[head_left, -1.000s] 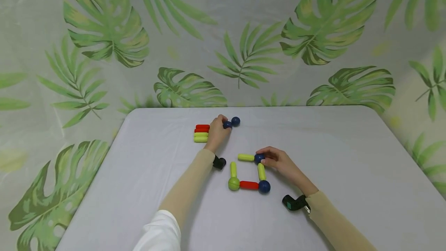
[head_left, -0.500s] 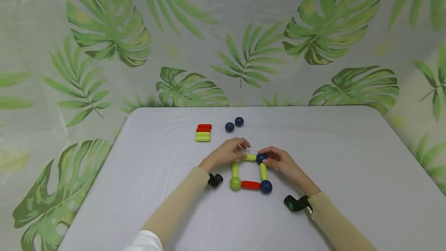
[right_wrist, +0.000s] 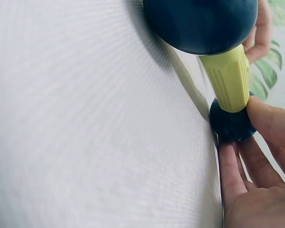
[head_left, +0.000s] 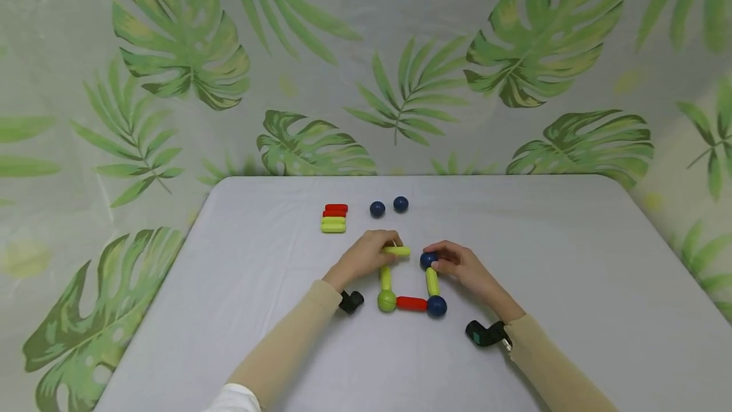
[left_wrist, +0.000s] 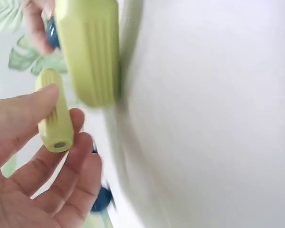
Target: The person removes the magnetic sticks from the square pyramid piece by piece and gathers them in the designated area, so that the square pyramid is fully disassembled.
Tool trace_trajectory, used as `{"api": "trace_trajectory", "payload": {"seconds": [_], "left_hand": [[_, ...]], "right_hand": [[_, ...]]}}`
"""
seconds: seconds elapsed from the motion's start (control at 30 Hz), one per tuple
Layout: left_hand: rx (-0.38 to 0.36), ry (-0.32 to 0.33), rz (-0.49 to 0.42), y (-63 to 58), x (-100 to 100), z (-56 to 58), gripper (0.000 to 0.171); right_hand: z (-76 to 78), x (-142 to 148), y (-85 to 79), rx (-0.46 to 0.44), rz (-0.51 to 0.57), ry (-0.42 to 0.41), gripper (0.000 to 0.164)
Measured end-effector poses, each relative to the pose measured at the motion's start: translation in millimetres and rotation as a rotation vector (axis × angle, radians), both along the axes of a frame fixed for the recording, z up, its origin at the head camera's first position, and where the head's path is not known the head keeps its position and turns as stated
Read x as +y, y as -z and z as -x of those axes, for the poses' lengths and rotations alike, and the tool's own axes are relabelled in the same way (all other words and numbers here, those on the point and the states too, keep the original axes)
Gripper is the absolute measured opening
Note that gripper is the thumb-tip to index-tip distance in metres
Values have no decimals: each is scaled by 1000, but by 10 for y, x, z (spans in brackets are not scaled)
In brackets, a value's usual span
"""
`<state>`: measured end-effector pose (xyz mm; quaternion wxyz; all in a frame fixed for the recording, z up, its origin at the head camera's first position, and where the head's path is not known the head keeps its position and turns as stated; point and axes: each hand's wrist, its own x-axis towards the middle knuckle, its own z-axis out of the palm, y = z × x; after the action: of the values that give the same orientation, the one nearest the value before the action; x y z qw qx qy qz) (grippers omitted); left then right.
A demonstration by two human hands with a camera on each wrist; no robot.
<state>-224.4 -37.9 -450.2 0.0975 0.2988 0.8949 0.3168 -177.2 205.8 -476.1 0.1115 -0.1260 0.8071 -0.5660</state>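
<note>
Between thumb and fingers, my left hand (head_left: pixel 363 259) pinches a yellow-green magnetic rod (head_left: pixel 398 251); the left wrist view shows the grey magnet in its end. That rod is apart from the blue ball (head_left: pixel 427 260), which my right hand (head_left: pixel 466 272) holds with thumb and fingertips. From this ball a second yellow-green rod (head_left: pixel 432 282) runs to a nearer blue ball (head_left: pixel 436 306). A red rod (head_left: pixel 412 304) links it to a green ball (head_left: pixel 386 301). Another yellow-green rod (head_left: pixel 386 277) extends back from the green ball, its far end close below my left hand.
Two loose blue balls, a left one (head_left: pixel 377 209) and a right one (head_left: pixel 401 204), lie farther back. To their left are stacked side by side red rods (head_left: pixel 336 208) and yellow-green rods (head_left: pixel 333 228). A patterned leaf cloth (head_left: pixel 311 145) hangs behind the white table (head_left: pixel 543 240).
My left hand has come nearer from the loose blue balls, grasped the back rod and drawn it left off the held ball. One loose ball has shifted right. My right hand stays put.
</note>
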Motion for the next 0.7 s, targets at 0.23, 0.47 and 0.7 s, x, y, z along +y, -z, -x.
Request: {"api": "trace_trajectory", "payload": {"seconds": [0.23,0.47,0.7], "left_hand": [[26,-144,-103,25,-482,50,16],[74,-323,-35,57,-923,125,18],[96,-358,14,76,-1037,182,17]], "right_hand": [[-8,-5,1,-4,10,2,31],[-1,2,11,0,11,-6,31],[9,-5,18,-5,22,-6,31]]}}
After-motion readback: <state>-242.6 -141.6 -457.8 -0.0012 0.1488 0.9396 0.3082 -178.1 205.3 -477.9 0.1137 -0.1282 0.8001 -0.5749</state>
